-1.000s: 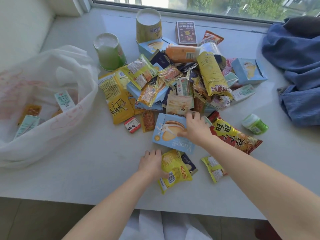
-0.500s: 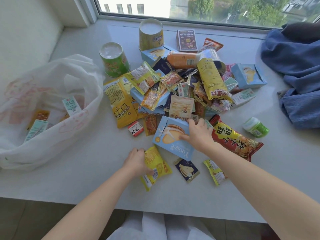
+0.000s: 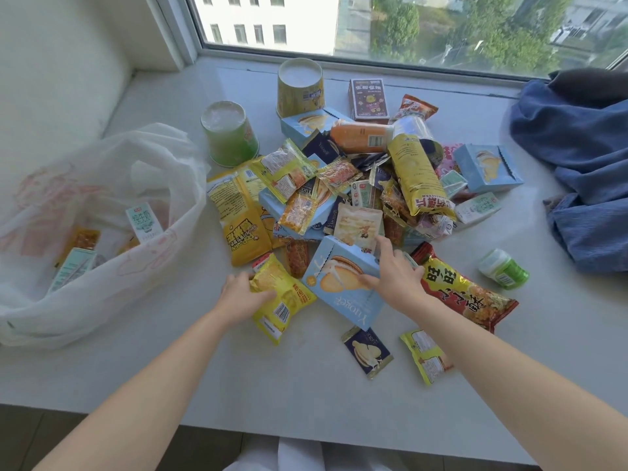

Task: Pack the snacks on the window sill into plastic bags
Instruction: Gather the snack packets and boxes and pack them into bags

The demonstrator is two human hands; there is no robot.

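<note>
The packet (image 3: 283, 295) is pinched in the left hand (image 3: 238, 294); the box (image 3: 339, 290) is gripped by the right hand (image 3: 396, 278), fingers curled over its edge — both at the near side of the pile (image 3: 356, 185). Each should be lifted clear and lowered into the open bag (image 3: 102, 253).

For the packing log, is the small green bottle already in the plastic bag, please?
No, the small green bottle lies on the window sill, right of the plastic bag.

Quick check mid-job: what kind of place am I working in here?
Probably a home or dorm room. The work surface is a wide white window sill under an upper-floor window. Blue clothes lie heaped beside the snacks and a plastic bag.
</note>
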